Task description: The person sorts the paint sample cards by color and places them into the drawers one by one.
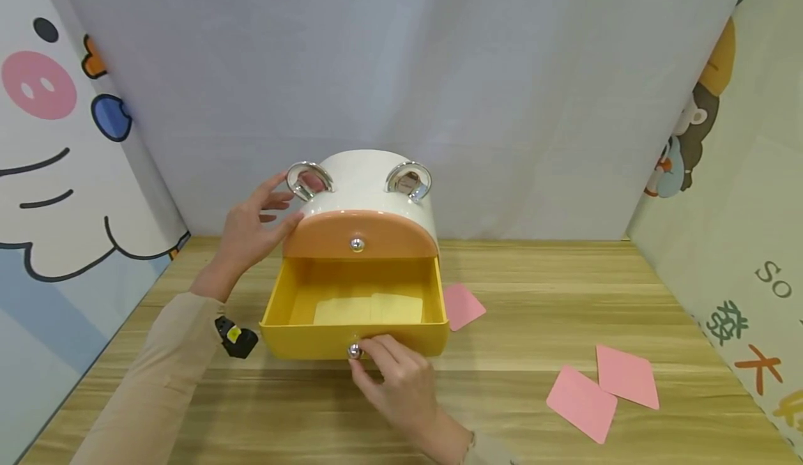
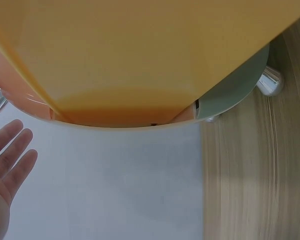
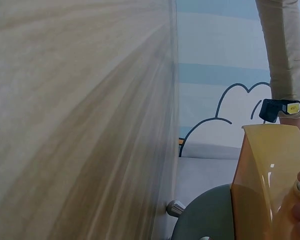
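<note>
At lower centre of the frame, here's the right hand [image 1: 401, 385], fingers pinching the silver knob [image 1: 354, 351] of the jutting yellow drawer [image 1: 301, 343], while centre-left the left hand [image 1: 249, 231], fingers loosely spread, touches the white cabinet [image 1: 364, 183], apparently steadying it against any pull.

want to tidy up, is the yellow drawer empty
No, pale yellow sheets lie inside the open yellow drawer.
</note>
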{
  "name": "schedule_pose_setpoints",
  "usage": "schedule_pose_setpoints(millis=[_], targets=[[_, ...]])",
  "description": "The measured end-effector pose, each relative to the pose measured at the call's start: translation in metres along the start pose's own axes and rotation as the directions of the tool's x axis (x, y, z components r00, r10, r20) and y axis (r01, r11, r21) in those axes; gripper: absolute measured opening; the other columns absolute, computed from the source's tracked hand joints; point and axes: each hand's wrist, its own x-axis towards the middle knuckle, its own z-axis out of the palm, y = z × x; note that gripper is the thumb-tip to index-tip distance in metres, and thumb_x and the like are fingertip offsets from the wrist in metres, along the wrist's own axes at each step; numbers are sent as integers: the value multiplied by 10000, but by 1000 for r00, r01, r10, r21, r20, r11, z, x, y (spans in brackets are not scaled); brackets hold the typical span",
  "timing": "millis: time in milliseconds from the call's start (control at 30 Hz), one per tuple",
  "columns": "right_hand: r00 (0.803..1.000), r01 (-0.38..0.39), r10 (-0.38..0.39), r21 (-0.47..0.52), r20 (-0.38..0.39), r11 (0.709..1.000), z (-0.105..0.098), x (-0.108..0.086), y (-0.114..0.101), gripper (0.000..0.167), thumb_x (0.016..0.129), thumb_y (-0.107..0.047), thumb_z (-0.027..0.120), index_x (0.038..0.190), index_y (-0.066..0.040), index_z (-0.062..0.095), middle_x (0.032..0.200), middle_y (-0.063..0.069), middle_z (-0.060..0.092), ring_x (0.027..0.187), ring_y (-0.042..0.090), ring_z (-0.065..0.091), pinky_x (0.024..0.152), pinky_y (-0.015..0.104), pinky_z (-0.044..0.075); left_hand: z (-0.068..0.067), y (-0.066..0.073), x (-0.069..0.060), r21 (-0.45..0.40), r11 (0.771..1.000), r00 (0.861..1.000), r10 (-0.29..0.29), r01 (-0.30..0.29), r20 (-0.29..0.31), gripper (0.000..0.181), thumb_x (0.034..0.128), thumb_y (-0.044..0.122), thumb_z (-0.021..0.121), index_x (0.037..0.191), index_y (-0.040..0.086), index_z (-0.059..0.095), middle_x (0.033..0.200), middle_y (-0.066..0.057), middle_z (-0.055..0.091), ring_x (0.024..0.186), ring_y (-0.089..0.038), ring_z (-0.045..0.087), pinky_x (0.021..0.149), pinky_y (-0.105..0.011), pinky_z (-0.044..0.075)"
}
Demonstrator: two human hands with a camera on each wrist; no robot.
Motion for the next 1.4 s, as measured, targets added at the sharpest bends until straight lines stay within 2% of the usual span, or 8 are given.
schedule_pose_setpoints(millis=[300,600,800,1100,1400], targets=[[1000,-23,23,3,6,1000,3,2,2,124,673,-58,707,785,-58,655,743,-8,633,584,58,600,567,58,466,0,0,0,8,1000,1000,2,-2,2,624,861,234,628,1405,133,341,1161,-192,591,996,-339,587,830,-505,482],[995,-81,81,1,55,997,14,11,15,117,686,-50,717,782,-49,649,753,7,630,614,86,612,556,86,477,-2,-2,-1,5,1000,1000,-11,11,6,630,861,244,626,1409,136,335,1167,-188,589,998,-336,588,830,-500,483],[996,-78,78,-7,44,997,20,16,25,122,691,-45,720,791,-43,649,768,16,623,640,89,610,567,96,483,-1,-4,0,2,1000,1000,-3,3,13,637,858,256,629,1409,132,334,1170,-184,589,1002,-332,589,830,-500,485],[993,-109,111,-56,32,992,31,22,38,115,709,-66,725,791,-50,646,775,14,601,626,85,604,515,95,460,1,-3,1,-10,1000,1000,-1,1,14,636,859,263,625,1410,135,333,1165,-190,590,1006,-349,583,833,-511,479],[984,-180,180,-43,-4,983,40,26,44,124,716,-74,738,812,-38,669,817,33,604,671,95,613,527,129,483,0,-2,1,-23,1000,1000,5,-5,2,625,853,191,635,1403,121,345,1149,-206,593,990,-355,587,817,-519,481]])
